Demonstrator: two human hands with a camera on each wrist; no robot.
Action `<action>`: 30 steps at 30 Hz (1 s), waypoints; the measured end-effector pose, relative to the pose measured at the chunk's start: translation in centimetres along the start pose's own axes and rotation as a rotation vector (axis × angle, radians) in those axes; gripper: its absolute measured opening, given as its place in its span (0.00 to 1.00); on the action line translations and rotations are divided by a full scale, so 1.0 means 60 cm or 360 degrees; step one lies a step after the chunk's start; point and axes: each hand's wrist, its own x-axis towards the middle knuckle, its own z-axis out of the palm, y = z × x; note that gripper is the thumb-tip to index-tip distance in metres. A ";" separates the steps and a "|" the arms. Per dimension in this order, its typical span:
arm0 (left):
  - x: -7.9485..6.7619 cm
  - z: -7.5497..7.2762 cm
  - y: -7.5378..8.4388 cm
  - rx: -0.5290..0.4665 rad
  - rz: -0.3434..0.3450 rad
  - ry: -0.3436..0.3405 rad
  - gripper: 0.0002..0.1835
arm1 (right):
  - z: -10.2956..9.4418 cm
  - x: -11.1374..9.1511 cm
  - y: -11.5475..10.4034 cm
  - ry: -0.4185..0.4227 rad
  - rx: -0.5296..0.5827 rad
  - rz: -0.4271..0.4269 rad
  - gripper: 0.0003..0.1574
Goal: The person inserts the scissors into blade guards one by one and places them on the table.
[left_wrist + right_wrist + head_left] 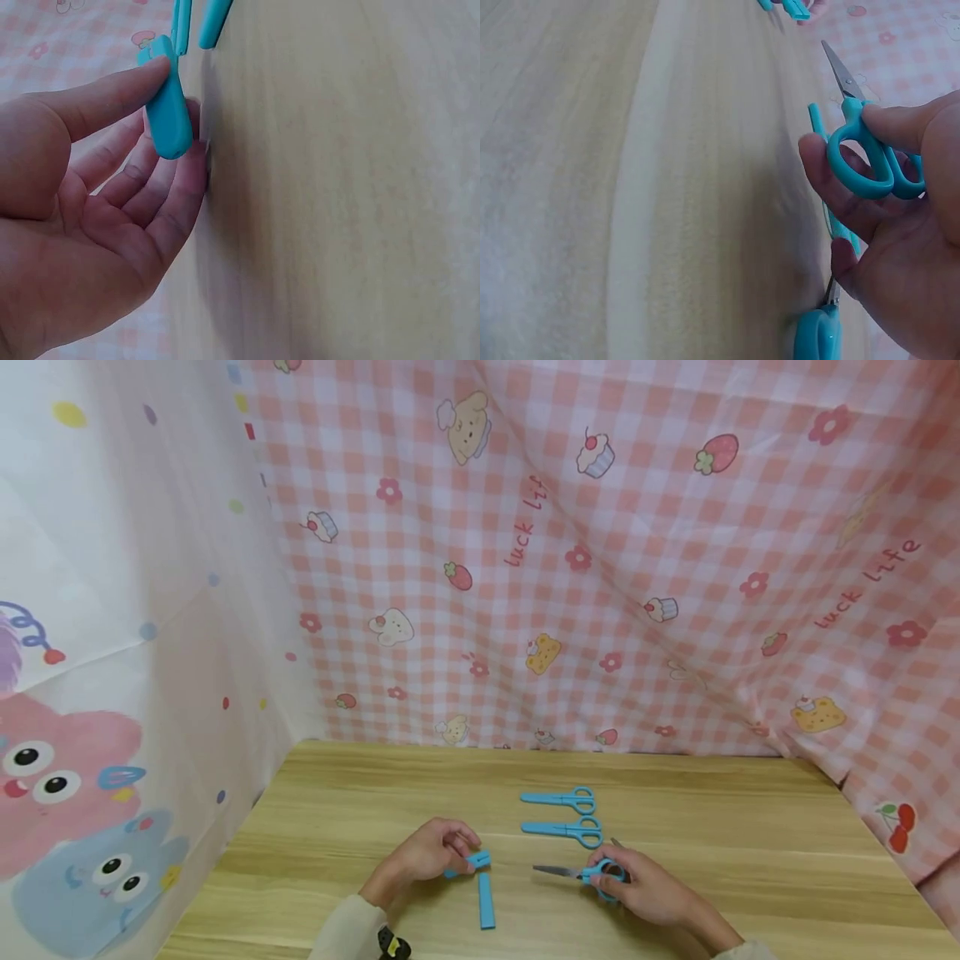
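My left hand (435,852) pinches a blue scissors cover (169,112) between thumb and fingers, just above the table. A second blue cover (487,902) lies lengthwise on the wood beside that hand. In my right hand (645,885), the thumb and fingers pinch blue-handled scissors (862,157) near the pivot; their bare metal blades are together and point left toward the cover. Another pair of blue scissors (817,334) lies by the right hand, mostly hidden from the head view, where only a blade tip shows.
Two pairs of blue scissors in covers, a farther one (558,799) and a nearer one (562,831), lie side by side behind my hands. The wooden table (360,793) meets a pink checked cloth (420,693) at its back edge. A white patterned cloth (202,652) hangs at left.
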 end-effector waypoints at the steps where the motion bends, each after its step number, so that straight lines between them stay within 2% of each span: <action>1: 0.000 0.000 0.001 -0.0002 0.0000 0.0005 0.16 | -0.001 0.000 0.000 -0.0007 0.0016 -0.0005 0.07; 7: -0.001 -0.001 0.008 -0.0096 0.0011 0.0003 0.17 | -0.009 -0.001 -0.007 -0.0016 0.0097 -0.0021 0.08; 13: 0.002 -0.003 0.016 -0.0115 0.0092 0.0013 0.19 | -0.013 0.002 -0.013 0.0000 0.0147 -0.0024 0.08; 21: 0.003 -0.002 0.023 -0.0164 0.0153 0.0026 0.21 | -0.021 0.005 -0.020 0.0016 0.0155 0.0048 0.13; 26: 0.001 -0.001 0.025 -0.0206 0.0190 0.0016 0.20 | -0.027 0.004 -0.026 0.0036 0.0212 -0.0010 0.13; 30: -0.001 0.000 0.031 -0.0179 0.0189 0.0028 0.20 | -0.030 0.006 -0.030 0.0059 0.0193 -0.0042 0.13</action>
